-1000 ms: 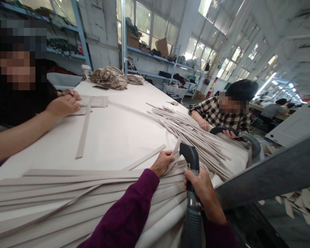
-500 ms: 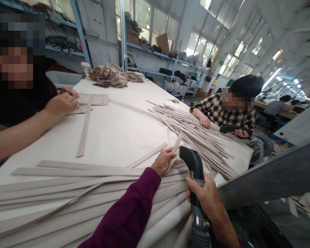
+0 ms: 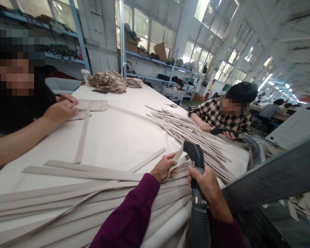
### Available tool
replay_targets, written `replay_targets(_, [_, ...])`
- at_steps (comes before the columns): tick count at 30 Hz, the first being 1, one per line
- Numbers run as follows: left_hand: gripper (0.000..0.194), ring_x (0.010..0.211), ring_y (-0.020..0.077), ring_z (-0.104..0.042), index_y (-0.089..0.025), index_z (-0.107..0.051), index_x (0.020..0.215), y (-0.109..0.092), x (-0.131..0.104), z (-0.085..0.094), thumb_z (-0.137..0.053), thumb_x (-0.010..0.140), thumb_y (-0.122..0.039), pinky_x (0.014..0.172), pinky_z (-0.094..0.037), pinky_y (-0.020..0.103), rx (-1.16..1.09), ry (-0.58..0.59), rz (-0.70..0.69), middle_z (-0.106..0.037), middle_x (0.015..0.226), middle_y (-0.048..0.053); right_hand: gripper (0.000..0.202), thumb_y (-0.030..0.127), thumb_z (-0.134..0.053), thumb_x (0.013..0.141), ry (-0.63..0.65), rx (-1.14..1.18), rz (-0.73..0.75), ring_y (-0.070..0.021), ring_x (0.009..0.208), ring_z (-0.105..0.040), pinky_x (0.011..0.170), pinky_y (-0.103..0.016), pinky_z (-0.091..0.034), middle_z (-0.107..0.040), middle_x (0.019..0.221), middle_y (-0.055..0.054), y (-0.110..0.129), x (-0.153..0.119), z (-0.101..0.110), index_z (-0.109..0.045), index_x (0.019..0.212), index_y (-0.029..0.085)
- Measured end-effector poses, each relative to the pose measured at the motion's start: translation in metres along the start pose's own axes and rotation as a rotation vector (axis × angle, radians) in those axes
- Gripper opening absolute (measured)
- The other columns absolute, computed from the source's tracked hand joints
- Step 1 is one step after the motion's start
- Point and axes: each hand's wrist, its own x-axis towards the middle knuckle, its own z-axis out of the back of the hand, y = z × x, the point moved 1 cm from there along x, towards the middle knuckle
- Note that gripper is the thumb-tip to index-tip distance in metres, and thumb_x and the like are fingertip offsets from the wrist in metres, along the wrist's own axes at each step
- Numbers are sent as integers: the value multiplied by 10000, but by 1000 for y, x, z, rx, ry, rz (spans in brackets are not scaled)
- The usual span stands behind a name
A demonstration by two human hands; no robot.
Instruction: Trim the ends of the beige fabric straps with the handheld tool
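My left hand (image 3: 164, 167), in a purple sleeve, grips the end of a long beige fabric strip (image 3: 176, 159) and curls it up toward a black suction nozzle (image 3: 194, 155). My right hand (image 3: 205, 182) is closed around that nozzle's neck, just above its grey ribbed hose (image 3: 199, 220). The strip's tip sits right at the nozzle mouth. Under both hands lies a wide pile of long beige strips (image 3: 67, 199) fanned over the white table (image 3: 119, 134).
A person in a checked shirt (image 3: 219, 115) at the right holds another black nozzle (image 3: 223, 131) beside a second heap of strips (image 3: 186, 129). A person's arm (image 3: 28, 132) rests on the left edge. Folded fabric pieces (image 3: 108, 82) lie at the far end. A grey beam (image 3: 274, 172) crosses lower right.
My left hand has lifted the strip's end closer to the nozzle mouth. My right hand has shifted a little up the nozzle. The other person's nozzle has moved slightly.
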Motion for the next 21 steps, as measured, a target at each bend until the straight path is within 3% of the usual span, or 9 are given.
replay_targets(8, [583, 428, 31, -412, -148, -535, 1192, -2, -1, -2, -526, 612, -89, 371, -358, 149, 38, 3, 14, -594, 712, 17, 191, 356, -539, 737, 70, -34, -26, -124, 356, -494, 357, -213, -412, -535, 419, 43, 0, -21, 0, -461, 690, 188])
replay_targets(12, [445, 446, 37, -427, -84, -630, 1040, 0, -2, -2, -567, 602, -129, 401, -379, 159, 109, 59, 36, -597, 693, 38, 187, 344, -552, 732, 2, -36, 14, -132, 375, -512, 367, -219, -425, -540, 435, 40, -1, -4, 3, -467, 681, 185])
replay_targets(15, [347, 443, 41, -431, -59, -667, 915, 5, 0, 1, -597, 598, -179, 414, -383, 172, 138, 39, 56, -601, 677, 48, 197, 350, -555, 734, -38, -42, 2, -133, 370, -508, 365, -224, -426, -534, 437, 41, -4, 5, 11, -462, 676, 186])
replay_targets(21, [283, 515, 88, -505, -58, -672, 785, 7, 3, 5, -634, 614, -280, 503, -393, 195, 146, -23, 45, -604, 618, 46, 236, 397, -546, 750, 5, -71, -18, -140, 399, -526, 384, -225, -424, -562, 466, 24, -12, -25, 20, -461, 683, 188])
